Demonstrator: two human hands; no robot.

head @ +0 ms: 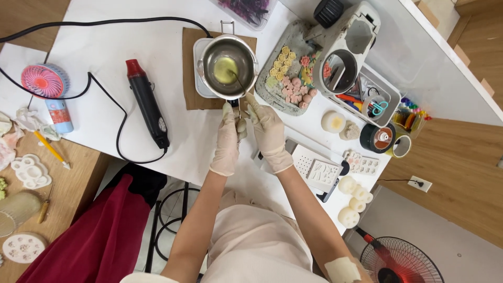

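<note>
Both gloved hands meet just below a small metal pot [229, 67] that sits on a white square base on a brown mat [189, 63] on the white table [105, 47]. The left hand [227, 139] is curled around what looks like the pot's handle, fingers pressed together around it, though the handle itself is mostly hidden. The right hand [268, 133] has its fingers gathered near the handle end, and a thin stirring stick [238, 81] runs from that spot up into the pot; whether the fingertips actually pinch the stick I cannot tell. Inside the pot lies a pale yellow-green patch in clear liquid, which reads as wax partly melted, so the melting seems under way but not finished, with a soft lump left to dissolve. Just right of the pot a grey tray [272, 91] holds many small finished flower shapes in yellow, pink and green, so some casting looks done already. White flower-shaped candles [355, 195] stand near the table's lower right edge beside a white mould [322, 170]. A black and red heat gun [146, 102] lies unused to the left, its cord looping across the table, and a pink hand fan [47, 84] sits further left
</note>
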